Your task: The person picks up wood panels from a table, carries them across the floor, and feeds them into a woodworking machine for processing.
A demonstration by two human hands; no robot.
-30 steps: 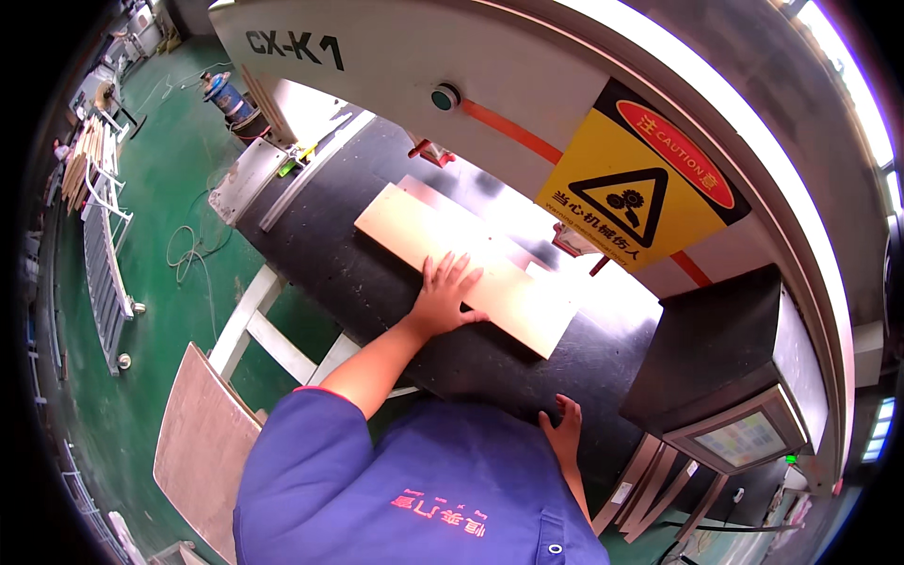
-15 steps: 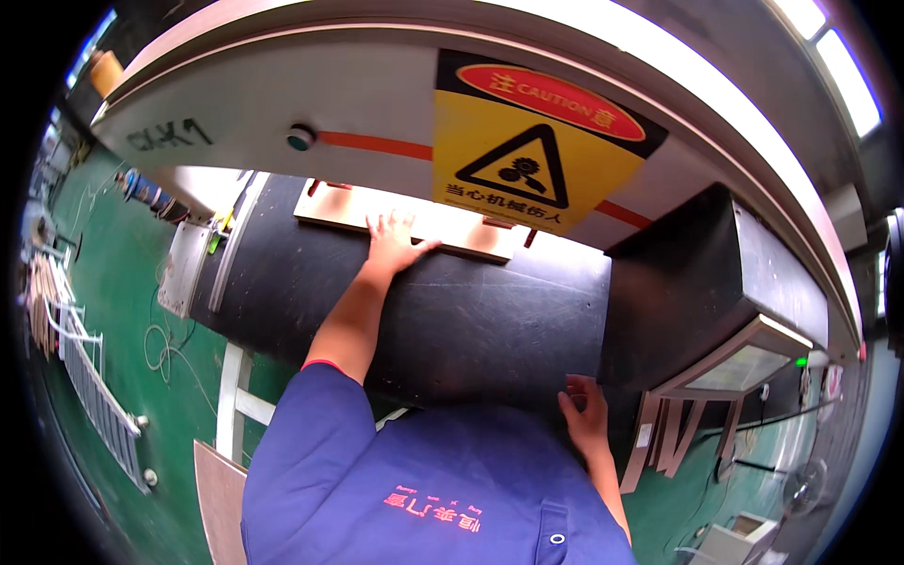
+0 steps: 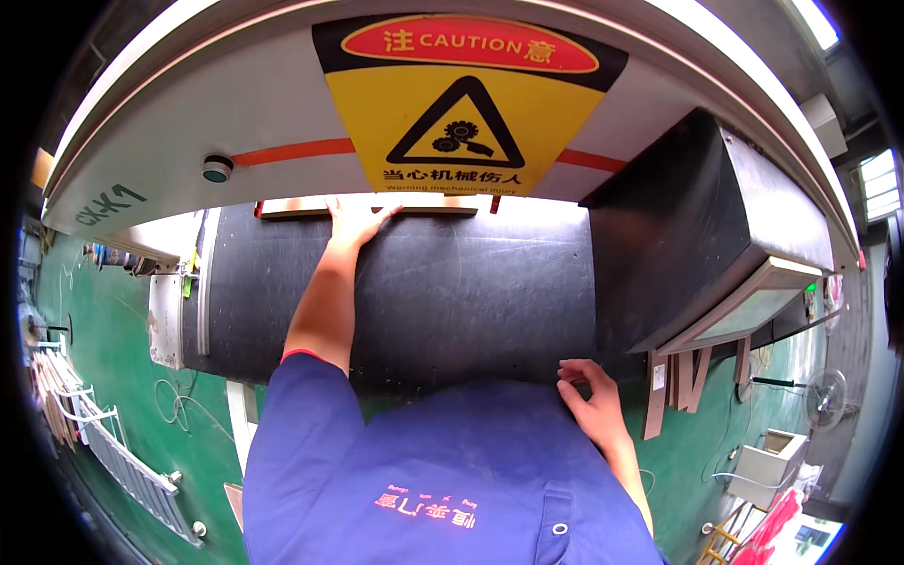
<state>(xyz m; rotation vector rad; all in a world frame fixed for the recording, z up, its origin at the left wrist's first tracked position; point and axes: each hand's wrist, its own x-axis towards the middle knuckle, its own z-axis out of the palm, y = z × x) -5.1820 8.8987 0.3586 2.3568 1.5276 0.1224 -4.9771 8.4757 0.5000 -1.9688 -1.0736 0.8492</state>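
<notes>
My left hand (image 3: pixel 355 224) reaches forward, thumb spread to the right, pressing against a long pale wooden board (image 3: pixel 438 204). The board lies crosswise at the far side of the black worktop (image 3: pixel 452 292). Part of it, and some of my fingertips, are hidden beneath the overhanging machine hood (image 3: pixel 282 113). By the worktop's near right edge, my right hand (image 3: pixel 595 403) hovers with loosely bent fingers, thumb apart from them, holding nothing.
A yellow and red warning sign (image 3: pixel 466 104) and a round green button (image 3: pixel 217 169) sit on the hood. On the right stand a black machine housing (image 3: pixel 678 235) with a screen (image 3: pixel 744 306) and several leaning strips (image 3: pixel 656 395). A metal rail (image 3: pixel 204 292) edges the left.
The view has shifted, with the hood now covering more of the board. My left hand stays on the board. My right hand remains near the worktop's edge, its fingers slightly more extended.
</notes>
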